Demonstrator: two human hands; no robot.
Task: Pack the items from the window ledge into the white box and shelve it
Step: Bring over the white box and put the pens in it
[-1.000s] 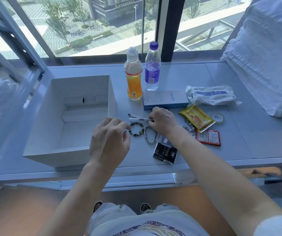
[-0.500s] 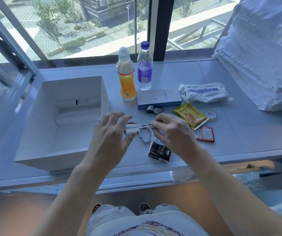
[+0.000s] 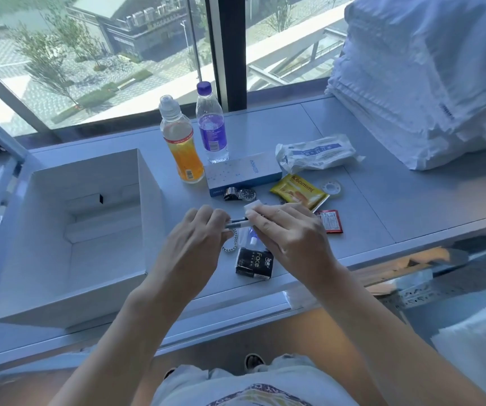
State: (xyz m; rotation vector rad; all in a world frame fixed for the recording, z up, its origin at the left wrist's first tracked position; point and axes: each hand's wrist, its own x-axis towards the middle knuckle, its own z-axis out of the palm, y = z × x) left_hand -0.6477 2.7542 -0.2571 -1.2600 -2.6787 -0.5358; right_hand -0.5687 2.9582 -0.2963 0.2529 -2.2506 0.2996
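The open white box [image 3: 60, 294] stands at the left of the grey window ledge [image 3: 397, 200], with nothing loose inside. Just right of it, above the ledge, my left hand [image 3: 194, 247] and my right hand [image 3: 285, 230] together hold two thin pens [image 3: 238, 223]; a small white piece [image 3: 252, 207] sticks out of my right fingers. A silver chain bracelet [image 3: 232, 244] hangs below the pens. On the ledge lie a black Face tissue pack [image 3: 255, 263], a wristwatch [image 3: 240, 194], a white Anker box [image 3: 243, 172], a yellow sachet [image 3: 298, 191] and a red sachet [image 3: 331, 221].
An orange drink bottle [image 3: 180, 145] and a purple-labelled water bottle [image 3: 211, 127] stand by the window. A white wrapped pack [image 3: 315, 153] and a clear tape roll [image 3: 332, 187] lie to the right. Stacked white bedding [image 3: 429, 83] fills the ledge's right end.
My right hand picked the pens up off the ledge and my left hand came in to grip their other end. The bracelet now dangles below them, and the watch is uncovered.
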